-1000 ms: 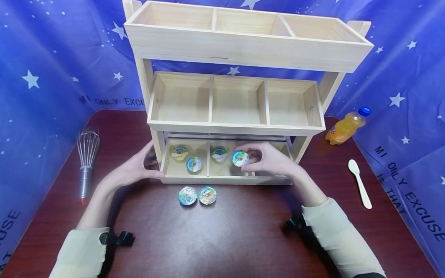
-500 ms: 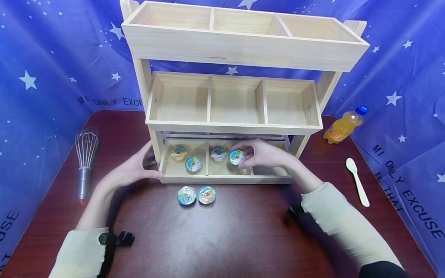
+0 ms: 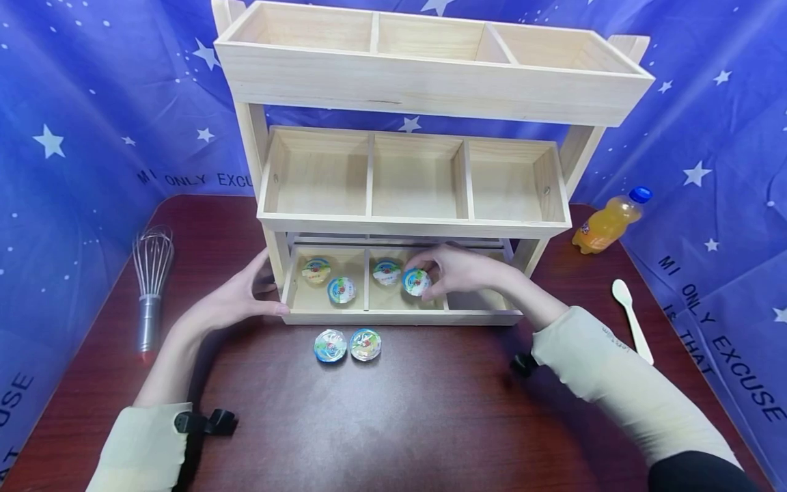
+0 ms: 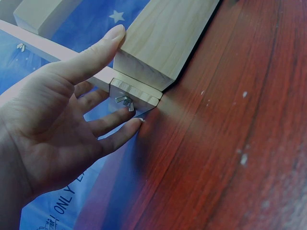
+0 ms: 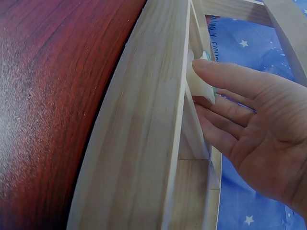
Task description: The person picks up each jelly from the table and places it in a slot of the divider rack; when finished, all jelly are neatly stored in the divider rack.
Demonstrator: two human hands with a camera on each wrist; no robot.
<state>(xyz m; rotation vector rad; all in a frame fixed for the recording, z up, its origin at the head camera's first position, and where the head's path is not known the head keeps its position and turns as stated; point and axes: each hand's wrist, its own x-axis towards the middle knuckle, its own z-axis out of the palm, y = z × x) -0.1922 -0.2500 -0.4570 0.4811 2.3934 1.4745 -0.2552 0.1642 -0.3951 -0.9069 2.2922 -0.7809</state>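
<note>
A wooden three-tier rack (image 3: 393,222) stands on the dark red table. My left hand (image 3: 230,301) rests at the lower left end of the rack. In the left wrist view its thumb (image 4: 103,50) touches the end of the bottom tray and its fairly straight fingers lie by the foot with a wing nut. My right hand (image 3: 461,270) pinches a jelly cup (image 3: 416,281) by its side, in the bottom tray's middle compartment. Beside it there sits another jelly cup (image 3: 387,272). The left compartment holds two jelly cups, one yellowish (image 3: 316,270) and one whitish (image 3: 341,290).
Two jelly cups, one bluish (image 3: 330,346) and one yellowish (image 3: 365,344), lie on the table before the rack. A whisk (image 3: 150,294) is at left. An orange drink bottle (image 3: 609,222) and a pale spoon (image 3: 632,320) are at right. Blue star-patterned cloth (image 3: 92,102) surrounds the table.
My right hand has carried its jelly cup slightly left and brought it closer to the other cup in the middle compartment. My left hand has stayed at the rack's end.
</note>
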